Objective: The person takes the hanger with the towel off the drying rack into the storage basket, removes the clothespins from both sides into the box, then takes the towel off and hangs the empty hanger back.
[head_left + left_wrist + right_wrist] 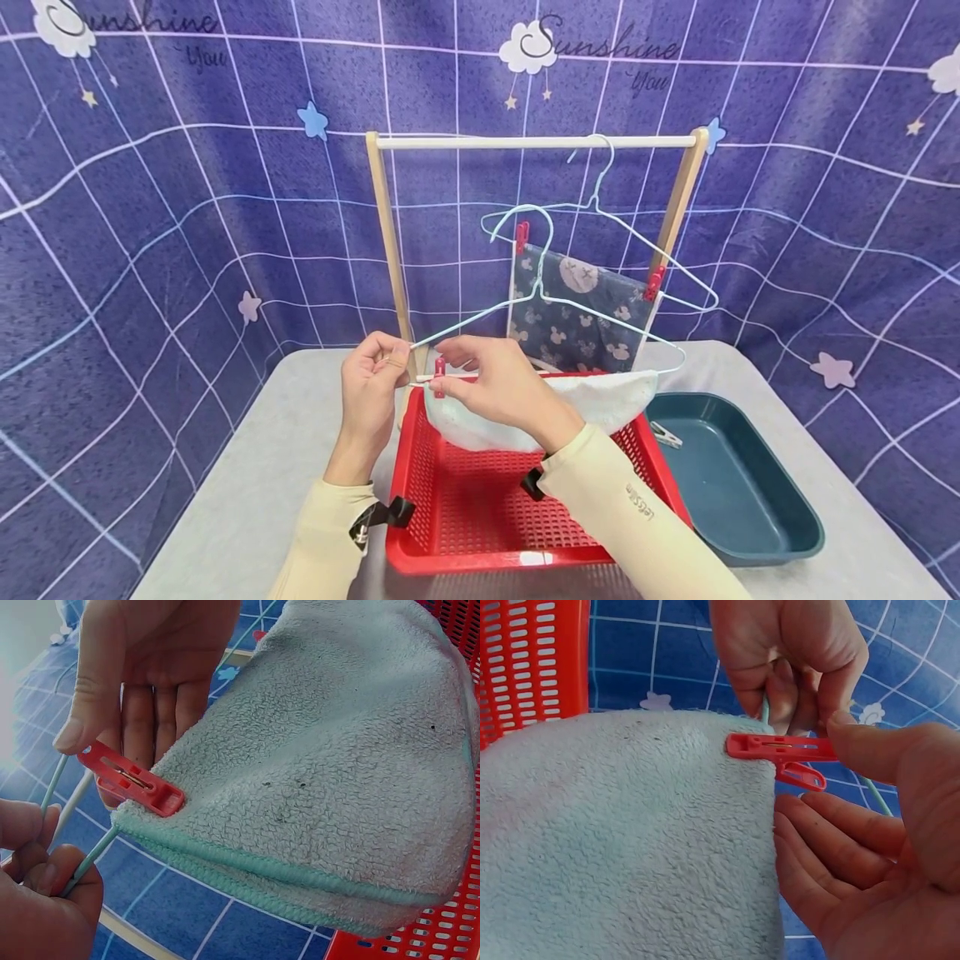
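Basically fluffy pale cloth [322, 750] w/ mint edging, few dark specks, red peg [156, 796] nr corner. L hand [367, 387] pinching hanger [538, 285]; R hand [504, 385] loose, thumb touching peg.

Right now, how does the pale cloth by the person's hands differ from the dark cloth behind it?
The pale cloth looks plain and fuzzy; the dark cloth is printed with pale shapes. The pale cloth is on a front hanger held by the left hand, the dark cloth on a rear hanger hooked over the bar. One red clip shows on the pale cloth, two on the dark cloth. Both hangers are light blue.
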The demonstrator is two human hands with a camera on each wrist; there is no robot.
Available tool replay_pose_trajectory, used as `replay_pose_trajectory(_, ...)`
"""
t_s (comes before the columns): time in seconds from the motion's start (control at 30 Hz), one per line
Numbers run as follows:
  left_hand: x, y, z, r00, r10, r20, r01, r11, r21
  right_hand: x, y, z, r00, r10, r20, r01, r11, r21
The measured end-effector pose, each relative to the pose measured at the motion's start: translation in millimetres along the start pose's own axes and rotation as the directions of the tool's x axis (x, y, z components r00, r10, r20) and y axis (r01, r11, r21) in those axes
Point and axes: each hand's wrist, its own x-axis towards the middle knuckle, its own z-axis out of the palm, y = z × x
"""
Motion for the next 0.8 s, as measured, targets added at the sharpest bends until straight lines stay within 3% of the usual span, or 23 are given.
replay_pose_trajectory(0.8,-0.1,-0.1,1.4,1.0,0.006,-0.002,-0.006,1.0,0.002,-1.9,0.6,6.9,1.0,0.009,-0.006,-0.008,0.996,0.086)
